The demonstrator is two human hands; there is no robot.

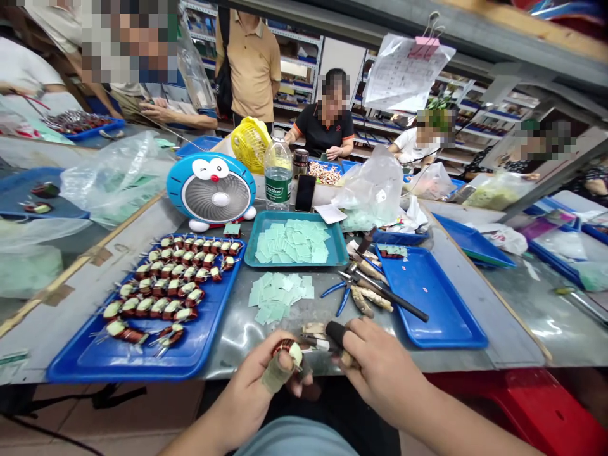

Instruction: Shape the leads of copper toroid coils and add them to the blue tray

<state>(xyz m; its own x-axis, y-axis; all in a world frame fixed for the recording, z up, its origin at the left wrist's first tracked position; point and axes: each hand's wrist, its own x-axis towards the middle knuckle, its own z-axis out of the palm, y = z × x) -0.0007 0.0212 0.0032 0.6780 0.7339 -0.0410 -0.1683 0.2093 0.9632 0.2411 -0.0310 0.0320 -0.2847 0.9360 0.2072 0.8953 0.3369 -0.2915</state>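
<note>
My left hand (268, 367) is closed around a copper-wound toroidal coil (287, 348) with a pale insert. A finger cover wraps its thumb. Just to the right, my right hand (375, 361) grips a black-handled tool (336, 332). Its working end, by the coil, is too blurred to name. On the blue tray (199, 354) at left, similar coils (161, 285) lie in rows. Ahead of my hands is a loose heap of light green square sheets (280, 294). More such sheets (294, 240) fill a teal tray (249, 250).
Blue-handled pliers (344, 292) and a hammer (389, 291) lie right of the sheets, beside a blue tray (441, 316) with one coil piece. A cartoon-faced fan (211, 190), water bottle (278, 171) and phone (304, 192) stand behind. A red stool (517, 411) is below right. People sit across.
</note>
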